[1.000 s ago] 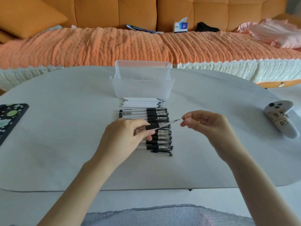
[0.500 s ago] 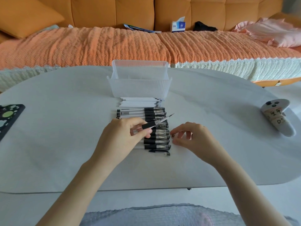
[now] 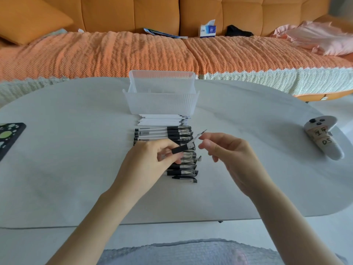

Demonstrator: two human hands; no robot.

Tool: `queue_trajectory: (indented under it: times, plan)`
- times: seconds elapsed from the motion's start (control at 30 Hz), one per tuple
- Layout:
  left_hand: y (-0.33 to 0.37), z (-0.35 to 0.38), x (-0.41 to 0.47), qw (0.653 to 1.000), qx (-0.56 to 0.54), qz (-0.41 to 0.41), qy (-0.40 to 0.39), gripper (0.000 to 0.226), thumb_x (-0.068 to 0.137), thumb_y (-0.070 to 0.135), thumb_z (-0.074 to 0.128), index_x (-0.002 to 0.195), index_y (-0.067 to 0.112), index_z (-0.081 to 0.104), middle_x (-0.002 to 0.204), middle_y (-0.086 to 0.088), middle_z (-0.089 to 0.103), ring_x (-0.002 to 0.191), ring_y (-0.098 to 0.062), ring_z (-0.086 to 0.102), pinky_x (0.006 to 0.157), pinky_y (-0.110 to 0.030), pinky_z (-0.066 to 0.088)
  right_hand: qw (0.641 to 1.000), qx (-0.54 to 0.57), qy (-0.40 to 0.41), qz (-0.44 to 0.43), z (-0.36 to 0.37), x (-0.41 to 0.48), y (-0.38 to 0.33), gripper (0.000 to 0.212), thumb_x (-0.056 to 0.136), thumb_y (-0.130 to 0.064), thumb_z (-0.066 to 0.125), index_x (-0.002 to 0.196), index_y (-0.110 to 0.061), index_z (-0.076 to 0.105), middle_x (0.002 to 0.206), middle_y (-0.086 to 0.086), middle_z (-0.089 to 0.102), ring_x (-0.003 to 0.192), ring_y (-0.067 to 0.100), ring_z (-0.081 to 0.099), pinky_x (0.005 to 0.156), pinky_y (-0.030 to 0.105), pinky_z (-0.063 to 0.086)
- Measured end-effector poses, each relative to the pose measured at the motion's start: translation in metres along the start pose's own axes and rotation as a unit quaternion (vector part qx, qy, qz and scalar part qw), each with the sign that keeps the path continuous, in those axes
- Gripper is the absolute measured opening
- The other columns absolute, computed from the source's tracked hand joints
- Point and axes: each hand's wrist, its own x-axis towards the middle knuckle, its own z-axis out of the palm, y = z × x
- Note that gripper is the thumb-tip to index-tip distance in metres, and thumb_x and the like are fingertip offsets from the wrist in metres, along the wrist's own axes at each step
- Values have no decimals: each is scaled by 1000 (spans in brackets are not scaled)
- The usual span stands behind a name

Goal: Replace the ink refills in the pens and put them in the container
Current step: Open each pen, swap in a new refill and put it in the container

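Pen (image 3: 181, 149): gripped at its black sleeve by the left hand (image 3: 150, 159), above the row of pens (image 3: 183, 167). Its long axis ran up and rightward, with the refill (image 3: 199, 135) projecting toward the right hand (image 3: 229, 155). That hand's curled fingertips lay at the refill, pinch unconfirmed. Container (image 3: 162, 102) stood beyond.

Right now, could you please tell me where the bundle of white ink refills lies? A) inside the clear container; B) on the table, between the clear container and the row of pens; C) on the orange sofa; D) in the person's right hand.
B: the white refills lie flat on the table, just nearer than the clear container and just beyond the row of pens.
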Motion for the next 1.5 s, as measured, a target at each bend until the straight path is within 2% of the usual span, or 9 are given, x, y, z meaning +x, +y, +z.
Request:
queue_trajectory:
  times: [0.17,0.3,0.4,0.53,0.7,0.97,1.13,1.37,1.5]
  plan:
    - [6,6,-1,999,-21,34,-6,8,80,40,69,83,33,70,67,11,67,50,-11,47,56,-28,43,996,91,0,1,8,0,-5,20,76,-23,64,83,-5,67,85,4,70,66,10,60,54,17,42]
    - [10,2,-1,998,-36,43,11,20,72,50,72,90,44,67,49,15,49,48,-12,40,53,-23,35,988,106,111,-3,-10,10,-18,9,86,-9,58,79,-6,63,71,7,69,52,12,57,42,17,35]
    - [7,-4,0,999,-8,43,20,30,71,67,58,92,46,63,66,31,54,56,-13,51,59,-21,43,974,-110,200,4,-40,20,-18,13,82,-8,59,71,-6,64,65,6,68,45,10,50,41,19,33]
    - [-2,-7,0,999,18,47,1,31,81,61,40,97,39,55,84,23,65,60,-15,51,61,-30,49,908,-345,238,7,-54,31,-2,13,78,-15,63,69,-7,67,65,6,67,58,18,57,55,24,43]
    - [-4,-7,0,998,38,57,-9,27,84,56,40,94,36,54,79,16,67,61,-17,50,58,-29,45,888,-404,218,28,-48,44,13,14,81,-16,65,72,-5,66,67,7,63,68,25,57,53,24,38]
    - [-6,-8,0,998,33,47,-9,14,90,44,52,89,33,60,81,25,66,58,-15,48,55,-23,39,861,-459,217,39,-46,47,19,22,86,-29,61,83,-7,63,87,11,63,79,27,54,63,29,37]
    - [-8,-13,1,999,34,39,-7,7,91,36,56,90,33,62,80,25,66,56,-14,46,55,-20,36,825,-507,244,-54,-33,50,5,13,86,-23,57,86,-11,65,91,4,63,84,27,56,63,30,35]
    - [-13,-23,2,999,34,35,-1,11,90,38,53,92,33,62,79,25,67,51,-12,44,52,-17,33,864,-481,34,-147,12,111,-10,11,86,-13,62,91,-15,72,91,0,70,74,9,55,70,25,45]
    - [-14,-27,3,999,29,32,5,7,90,36,54,89,34,61,79,26,66,52,-12,44,51,-14,33,854,-503,34,-129,21,136,5,13,87,-12,61,95,-14,72,96,2,70,77,13,57,70,27,47]
